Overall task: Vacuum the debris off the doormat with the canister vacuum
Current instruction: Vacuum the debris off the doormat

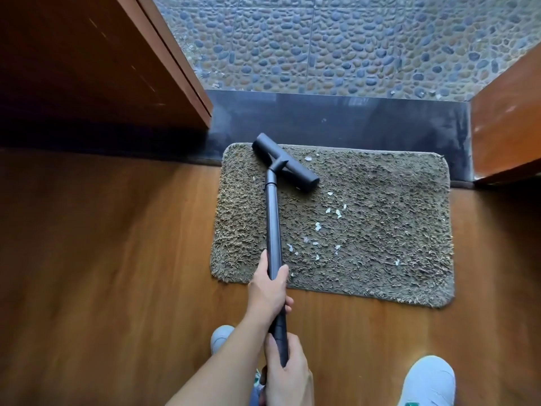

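Right hand (288, 373), left hand (268, 291) hold wand (272, 224) pointing away over doormat (380, 218).

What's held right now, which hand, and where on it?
The black vacuum wand, held in both hands. The left hand grips the tube partway along. The right hand grips the near end, closest to the person.
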Tool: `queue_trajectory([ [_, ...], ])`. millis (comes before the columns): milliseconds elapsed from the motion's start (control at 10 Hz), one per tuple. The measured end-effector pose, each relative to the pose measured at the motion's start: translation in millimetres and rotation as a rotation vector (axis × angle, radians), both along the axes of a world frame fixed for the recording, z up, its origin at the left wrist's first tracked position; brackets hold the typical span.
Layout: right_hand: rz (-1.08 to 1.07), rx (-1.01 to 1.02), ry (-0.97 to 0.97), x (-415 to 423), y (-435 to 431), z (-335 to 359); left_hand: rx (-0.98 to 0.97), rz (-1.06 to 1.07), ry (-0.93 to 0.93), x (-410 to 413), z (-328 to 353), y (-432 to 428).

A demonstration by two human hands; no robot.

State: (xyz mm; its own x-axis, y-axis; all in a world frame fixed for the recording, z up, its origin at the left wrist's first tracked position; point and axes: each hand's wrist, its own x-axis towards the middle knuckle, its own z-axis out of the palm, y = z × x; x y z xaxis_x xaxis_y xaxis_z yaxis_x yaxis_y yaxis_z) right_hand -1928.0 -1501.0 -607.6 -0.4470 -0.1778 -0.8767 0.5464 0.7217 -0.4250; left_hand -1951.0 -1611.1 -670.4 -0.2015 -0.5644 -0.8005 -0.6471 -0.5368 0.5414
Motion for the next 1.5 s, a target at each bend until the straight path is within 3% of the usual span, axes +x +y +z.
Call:
queue_trajectory([
  [200, 0.112, 0.053, 0.066, 1.9, 3.2, -0.5, 0.036, 0.019, 0.011, 5.7, 1.6, 0.4],
  [600, 0.152, 0.106, -0.011, 57.1, -21.6, 24.7, 0.055, 0.065, -0.016, 64.2, 4.4, -20.6],
  [700, 0.139, 0.075, -0.023, 69.3, -27.4, 38.9, 0.061, 0.053, -0.025, 84.6, 9.1, -24.8],
  [800, 0.261, -0.010, -0.020, 78.5, -22.2, 53.9, 0.075, 0.035, -0.028, 99.3, 15.6, -27.6],
  [900, 0.195, -0.029, -0.074, 81.9, -13.0, 37.2, 0.078, 0.015, -0.033, 104.8, 21.9, -29.6],
  [1100, 0.069, 0.137, -0.032, 82.3, -42.4, 50.2, 0.071, -0.111, -0.037, 83.6, 25.8, -37.2],
  [1200, 0.011, 0.102, -0.034, 75.6, -48.4, 30.0, 0.057, -0.169, -0.054, 62.7, 17.3, -45.1],
  [1500, 0.039, 0.085, -0.007, 33.7, -52.6, 21.5, 0.121, -0.222, 0.005, 24.5, 14.4, -54.0],
])
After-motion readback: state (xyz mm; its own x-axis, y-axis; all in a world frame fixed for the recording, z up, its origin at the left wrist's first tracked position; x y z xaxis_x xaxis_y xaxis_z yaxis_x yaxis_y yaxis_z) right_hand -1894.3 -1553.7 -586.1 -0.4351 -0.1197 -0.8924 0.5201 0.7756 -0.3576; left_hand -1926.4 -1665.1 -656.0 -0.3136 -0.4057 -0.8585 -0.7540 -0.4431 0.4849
